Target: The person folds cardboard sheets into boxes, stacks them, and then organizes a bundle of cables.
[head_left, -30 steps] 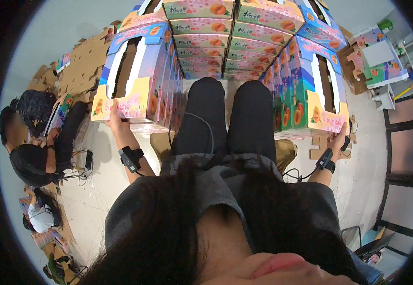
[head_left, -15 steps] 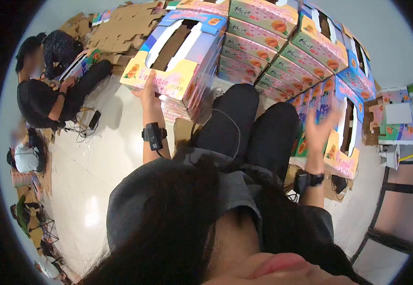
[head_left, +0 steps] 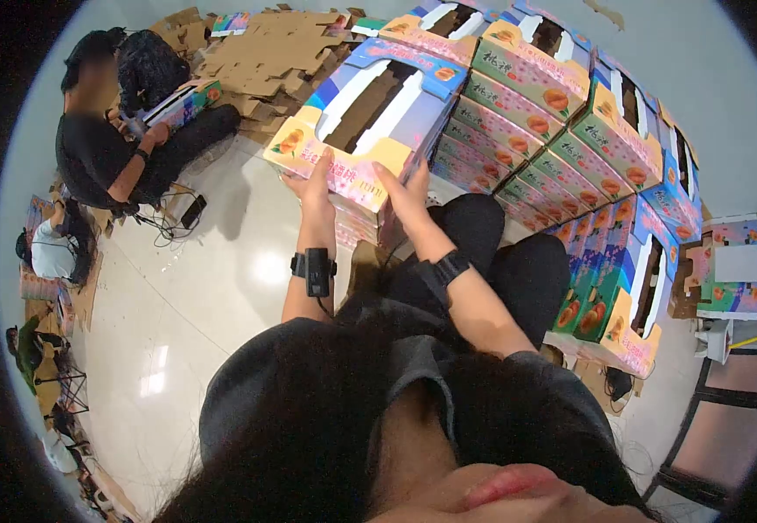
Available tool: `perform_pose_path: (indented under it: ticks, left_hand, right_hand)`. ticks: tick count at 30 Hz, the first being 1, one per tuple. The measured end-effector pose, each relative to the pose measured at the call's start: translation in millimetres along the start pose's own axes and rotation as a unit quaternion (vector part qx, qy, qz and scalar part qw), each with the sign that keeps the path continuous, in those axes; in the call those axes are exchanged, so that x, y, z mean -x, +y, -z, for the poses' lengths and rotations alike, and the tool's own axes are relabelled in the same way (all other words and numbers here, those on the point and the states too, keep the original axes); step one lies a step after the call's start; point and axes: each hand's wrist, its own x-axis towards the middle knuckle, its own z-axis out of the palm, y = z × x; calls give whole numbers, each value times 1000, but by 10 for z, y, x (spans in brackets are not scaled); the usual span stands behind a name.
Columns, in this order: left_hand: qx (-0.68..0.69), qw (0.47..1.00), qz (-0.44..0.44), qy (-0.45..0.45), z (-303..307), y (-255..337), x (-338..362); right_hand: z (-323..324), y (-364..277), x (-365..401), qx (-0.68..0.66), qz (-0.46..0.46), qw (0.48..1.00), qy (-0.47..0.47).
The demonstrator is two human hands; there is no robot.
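Cardboard carton (head_left: 350, 167): left hand (head_left: 314, 190), right hand (head_left: 407, 199) seemingly gripping

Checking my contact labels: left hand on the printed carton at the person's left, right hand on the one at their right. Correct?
Right hand is wrong. The head view shows the right hand at the near corner of the left carton, not on the right carton. The left hand is on the left carton, as you say.
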Motion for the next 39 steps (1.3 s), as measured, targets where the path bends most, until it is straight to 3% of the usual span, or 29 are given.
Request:
perform_pose_path:
  ticks: [2,3,4,6,9,11,13,16,21,24,25,28,34,35,38,39]
  left_hand:
    - [35,998,-10,-46,78,-11,-48]
    - [-41,998,-27,-39,162,-34,-137]
    - [-183,975,-120,32,255,-40,-237]
    - [-436,835,-291,167,412,0,-443]
    - [-361,829,-412,113,490,220,-649]
    - [-276,931,-238,12,532,385,-607]
    - [-229,965,-106,-74,560,496,-580]
    - [-192,961,-104,-168,654,455,-584]
    - [-194,964,-154,-98,437,268,-567]
    - [-207,964,-138,-96,552,165,-901]
    - [-151,971,-167,-84,461,229,-759]
    - [-128,981,-143,-25,274,481,-448]
    - [2,982,-187,3,471,610,-408]
    - [1,984,-175,5,502,670,-304]
    - [64,980,-169,-85,785,560,-462]
    - [56,979,-168,-103,861,544,-453]
  right_hand:
    - [-87,-79,116,-240,-129,962,-31]
    - [-128,-22,74,-211,-137,968,-24]
    - [-161,128,69,-182,-148,972,-16]
    - [-110,143,24,-168,-150,973,-41]
    - [78,-125,-6,-214,-156,959,-102]
    - [53,-145,41,-241,-188,947,-98]
    - [-3,-57,27,-237,-162,955,-75]
    - [-66,78,48,-248,-148,955,-63]
    - [8,120,-1,-165,-122,971,-126]
    - [25,-279,69,-236,-105,957,-131]
    - [40,-372,69,-259,-114,949,-136]
    - [81,-562,101,-329,-140,922,-149]
    - [22,-933,340,-370,-132,903,-173]
    - [4,-976,402,-275,-94,944,-156]
    - [-189,-682,464,-97,-5,987,-127]
    - [-243,-667,521,-131,9,983,-131]
